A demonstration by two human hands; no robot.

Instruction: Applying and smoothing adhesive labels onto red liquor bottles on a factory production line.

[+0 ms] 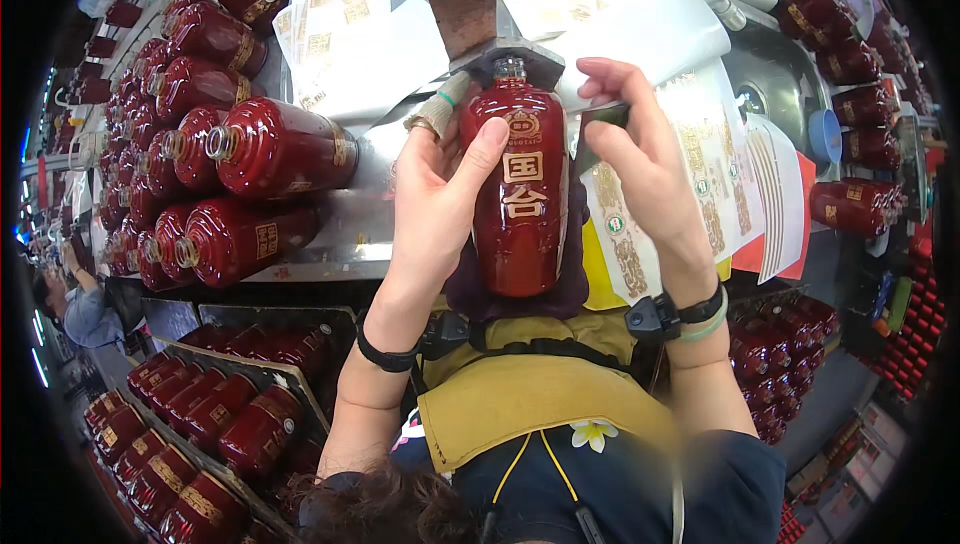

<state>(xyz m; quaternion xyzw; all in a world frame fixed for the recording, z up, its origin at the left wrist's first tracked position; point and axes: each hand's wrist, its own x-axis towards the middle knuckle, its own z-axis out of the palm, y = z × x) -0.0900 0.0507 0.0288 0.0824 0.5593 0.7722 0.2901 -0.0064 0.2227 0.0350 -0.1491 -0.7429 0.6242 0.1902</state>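
Observation:
A dark red glazed bottle (pixel 520 194) with a gold label lies lengthwise in front of me, its neck held in a metal jig (pixel 515 62) on the steel bench. My left hand (pixel 440 194) grips its left side, thumb across the shoulder. My right hand (pixel 650 159) pinches a small dark flat tool (pixel 598 124) against the bottle's right side. Under the bottle lies a dark purple cloth (pixel 565 289).
Several red bottles (pixel 230 154) lie stacked on the bench at left. Crates of bottles (pixel 220 414) sit below left; more bottles (pixel 850 204) lie right. Label sheets (pixel 720 174) are at right, a blue cup (pixel 825 134) behind. Another person (pixel 80 309) is at far left.

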